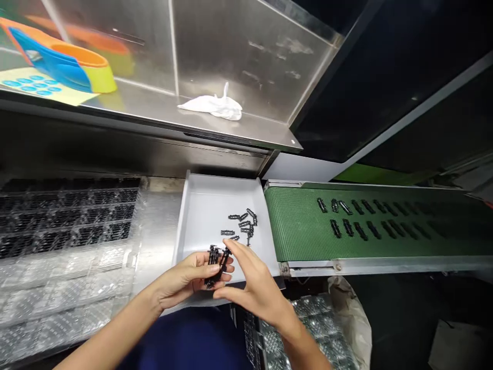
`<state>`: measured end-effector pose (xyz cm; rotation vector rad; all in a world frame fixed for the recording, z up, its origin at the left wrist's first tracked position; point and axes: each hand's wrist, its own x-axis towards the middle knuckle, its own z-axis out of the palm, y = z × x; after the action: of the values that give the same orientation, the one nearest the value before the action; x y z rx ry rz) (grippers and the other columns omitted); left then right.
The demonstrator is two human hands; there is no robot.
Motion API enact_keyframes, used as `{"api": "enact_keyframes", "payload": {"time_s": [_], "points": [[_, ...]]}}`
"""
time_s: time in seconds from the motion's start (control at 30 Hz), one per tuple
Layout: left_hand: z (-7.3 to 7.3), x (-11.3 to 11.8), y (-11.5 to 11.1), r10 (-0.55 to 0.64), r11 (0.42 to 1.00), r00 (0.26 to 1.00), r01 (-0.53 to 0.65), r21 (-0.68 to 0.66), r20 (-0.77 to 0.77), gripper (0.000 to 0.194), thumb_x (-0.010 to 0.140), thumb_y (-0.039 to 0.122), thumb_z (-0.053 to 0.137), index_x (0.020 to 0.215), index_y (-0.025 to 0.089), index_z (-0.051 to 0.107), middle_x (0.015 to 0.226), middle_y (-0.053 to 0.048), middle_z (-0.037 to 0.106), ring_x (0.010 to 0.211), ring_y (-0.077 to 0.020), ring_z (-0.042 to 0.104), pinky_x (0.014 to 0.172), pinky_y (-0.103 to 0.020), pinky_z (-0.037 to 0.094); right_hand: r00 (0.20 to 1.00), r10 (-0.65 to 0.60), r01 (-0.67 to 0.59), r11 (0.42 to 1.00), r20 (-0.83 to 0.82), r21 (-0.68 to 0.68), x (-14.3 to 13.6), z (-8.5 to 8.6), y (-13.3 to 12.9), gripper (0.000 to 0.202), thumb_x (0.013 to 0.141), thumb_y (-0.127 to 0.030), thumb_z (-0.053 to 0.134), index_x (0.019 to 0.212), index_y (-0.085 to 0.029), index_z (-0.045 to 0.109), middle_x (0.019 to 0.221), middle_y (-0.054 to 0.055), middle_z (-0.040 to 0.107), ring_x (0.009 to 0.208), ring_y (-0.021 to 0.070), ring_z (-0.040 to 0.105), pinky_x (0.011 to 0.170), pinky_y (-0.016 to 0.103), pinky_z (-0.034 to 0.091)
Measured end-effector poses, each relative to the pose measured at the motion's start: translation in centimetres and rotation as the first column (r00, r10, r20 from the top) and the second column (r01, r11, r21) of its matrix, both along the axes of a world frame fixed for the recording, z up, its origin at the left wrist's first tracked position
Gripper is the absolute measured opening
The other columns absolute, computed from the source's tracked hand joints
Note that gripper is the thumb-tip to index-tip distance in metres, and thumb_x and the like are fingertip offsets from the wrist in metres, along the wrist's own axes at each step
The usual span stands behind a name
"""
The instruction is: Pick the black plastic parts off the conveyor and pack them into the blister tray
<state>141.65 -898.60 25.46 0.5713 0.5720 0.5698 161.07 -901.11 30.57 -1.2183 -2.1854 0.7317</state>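
Note:
My left hand (196, 272) is closed around a small bunch of black plastic parts (212, 262), its thumb pressed across them. One part in the bunch leans to the right, away from the others. My right hand (256, 280) is beside the bunch, thumb and fingers spread apart; its fingertips reach the upper end of the leaning part. Both hands are over the near side of a white tray (204, 198). More loose black parts (244, 224) lie scattered in the tray's right half.
Right of the tray, a green conveyor belt (300, 241) carries two rows of black parts (347, 227). Stacked clear plastic trays (65, 277) stand at left, black parts in the far ones. A steel shelf (154, 115) above bears a white crumpled item (217, 106) and a coloured tape dispenser-like object (65, 61).

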Motion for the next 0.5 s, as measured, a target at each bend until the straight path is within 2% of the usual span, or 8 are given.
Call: {"api": "enact_keyframes", "payload": {"time_s": [0.1, 0.23, 0.5], "points": [[-0.1, -1.5, -0.7, 0.044, 0.998, 0.999, -0.043, -0.043, 0.012, 0.041, 0.067, 0.033, 0.086, 0.102, 0.016, 0.074, 0.102, -0.010, 0.074, 0.095, -0.0224, 0.066, 0.084, -0.028, 0.048, 0.999, 0.043, -0.043, 0.999, 0.013, -0.034, -1.5, -0.7, 0.1, 0.090, 0.076, -0.031, 0.079, 0.150, -0.023, 0.030, 0.142, 0.012, 0.051, 0.130, 0.0264, 0.051, 0.109, 0.041, 0.045], [-0.2, -2.9, -1.0, 0.073, 0.996, 0.997, -0.071, -0.056, 0.021, 0.037, 0.070, 0.031, 0.084, 0.103, 0.015, 0.074, 0.102, -0.011, 0.075, 0.098, -0.0232, 0.066, 0.087, -0.029, 0.047, 0.992, 0.127, -0.125, 0.988, 0.017, -0.091, -2.8, -0.8, 0.4, 0.102, 0.073, -0.023, 0.078, 0.154, -0.023, 0.018, 0.146, 0.013, 0.047, 0.130, 0.0270, 0.051, 0.108, 0.042, 0.046], [-0.6, -3.0, -0.4, 0.044, 0.996, 0.997, -0.039, -0.085, 0.066, 0.041, 0.070, 0.029, 0.084, 0.107, 0.015, 0.073, 0.104, -0.012, 0.074, 0.090, -0.0223, 0.068, 0.081, -0.030, 0.051, 0.986, 0.157, -0.163, 0.979, -0.053, -0.122, -3.5, -1.4, 1.0, 0.105, 0.070, -0.016, 0.075, 0.155, -0.023, 0.013, 0.147, 0.012, 0.046, 0.126, 0.0241, 0.054, 0.105, 0.036, 0.048]]}}
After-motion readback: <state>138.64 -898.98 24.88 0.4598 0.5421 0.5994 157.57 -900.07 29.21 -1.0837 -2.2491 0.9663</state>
